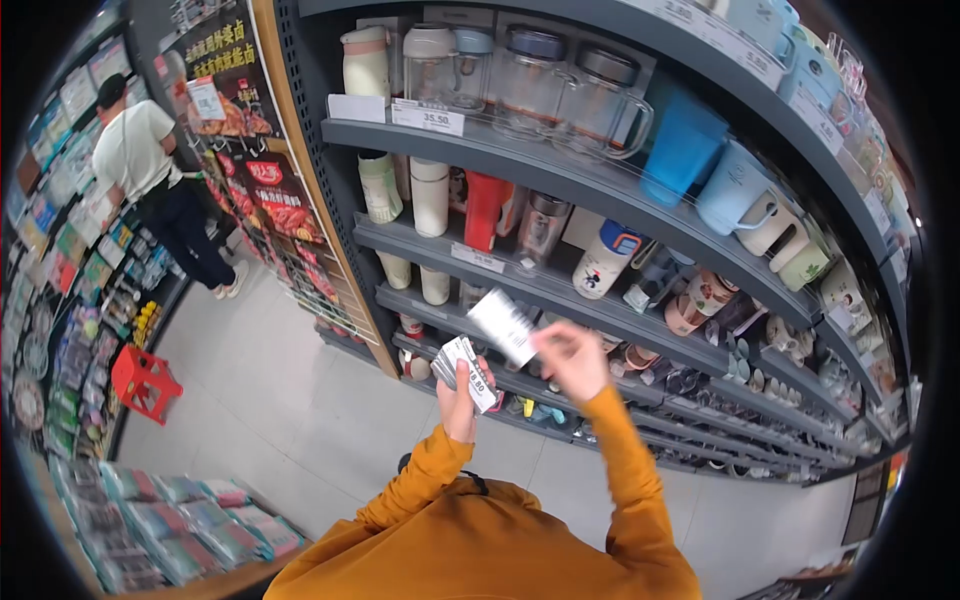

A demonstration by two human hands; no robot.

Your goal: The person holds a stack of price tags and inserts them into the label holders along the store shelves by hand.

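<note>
My left hand [459, 408] is closed around a small stack of price tags [478, 388]; the top one reads 18.80. To its right, my right hand [574, 358] pinches a single white price tag [503, 327], which is blurred by motion and held at a tilt. Both hands are in front of the shelf unit, below the row with a white flask [430, 198] and a red box [487, 210]. Behind the right hand stands a white flask with a blue top [606, 260].
Curved grey shelves [480, 140] hold glass mugs [532, 75], blue cups [684, 150] and other drinkware. On the left, a person [150, 165] stands facing another shelf. A red stool [146, 384] is on the floor. Packaged goods [165, 525] lie at lower left.
</note>
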